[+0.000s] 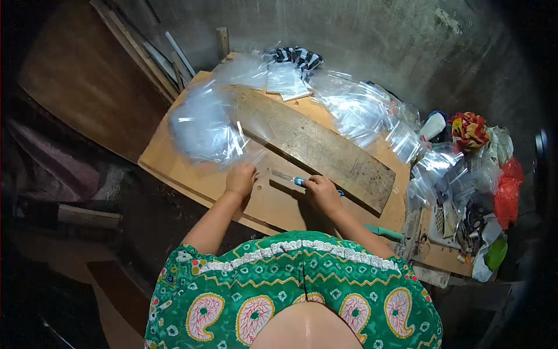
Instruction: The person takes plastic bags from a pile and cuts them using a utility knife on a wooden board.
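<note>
My left hand is closed at the near edge of a blurred heap of clear plastic sheets, its fingers pinched where a transparent corner reaches them. A blue-handled knife is held in my right hand, its thin pale blade pointing left toward my other hand. Just beyond both hands, a thick worn wooden plank lies slantwise across the wooden table. The plastic heap overlaps the plank's left end.
More clear plastic is piled along the plank's far side. White cards and a black-and-white cloth lie at the back. On the right are a green-handled tool, a patterned red cloth and a red bag.
</note>
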`<state>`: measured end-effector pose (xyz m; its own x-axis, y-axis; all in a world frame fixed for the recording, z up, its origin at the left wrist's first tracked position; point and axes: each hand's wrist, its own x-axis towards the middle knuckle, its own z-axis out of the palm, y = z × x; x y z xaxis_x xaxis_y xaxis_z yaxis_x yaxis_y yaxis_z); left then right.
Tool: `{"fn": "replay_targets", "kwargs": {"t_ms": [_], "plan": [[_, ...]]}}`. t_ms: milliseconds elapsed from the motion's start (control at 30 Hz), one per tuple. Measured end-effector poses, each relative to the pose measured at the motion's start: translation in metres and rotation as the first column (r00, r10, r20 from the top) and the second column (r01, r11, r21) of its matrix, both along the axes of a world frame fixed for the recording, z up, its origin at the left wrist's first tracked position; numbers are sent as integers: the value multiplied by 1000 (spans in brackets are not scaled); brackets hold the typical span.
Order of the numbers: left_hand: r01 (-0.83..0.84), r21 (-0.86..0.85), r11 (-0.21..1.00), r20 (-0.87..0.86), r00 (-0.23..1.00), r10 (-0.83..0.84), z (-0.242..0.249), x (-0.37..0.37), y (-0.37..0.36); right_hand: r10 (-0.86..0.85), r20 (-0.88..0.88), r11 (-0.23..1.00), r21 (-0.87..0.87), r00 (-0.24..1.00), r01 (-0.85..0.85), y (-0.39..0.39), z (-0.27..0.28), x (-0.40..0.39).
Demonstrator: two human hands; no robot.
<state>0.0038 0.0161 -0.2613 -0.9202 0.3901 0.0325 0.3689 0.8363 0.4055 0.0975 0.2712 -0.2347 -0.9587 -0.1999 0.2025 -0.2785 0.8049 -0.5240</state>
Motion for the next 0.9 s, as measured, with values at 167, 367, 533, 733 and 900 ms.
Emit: {"fn": "replay_targets", "kwargs": {"t_ms": [167,367,533,733,900], "plan": [[-1,48,999,-33,999,3,-7,16,8,13,0,1000,16,1000,-13,2,-7,8],[43,-10,999,8,999,-43,-6,30,12,5,-53,998,67,999,-2,-2,-22,8],[168,96,981,-56,985,-163,-22,63,14,11,-11,988,157,1000,-10,-7,-33,14],[114,282,953,104,983,-149,-22,84,15,100,-22,989,108,995,-98,2,-36,34],[-115,-367,923,217,954,206,-12,64,28,136,-56,987,95,989,-130,3,-46,37]]}}
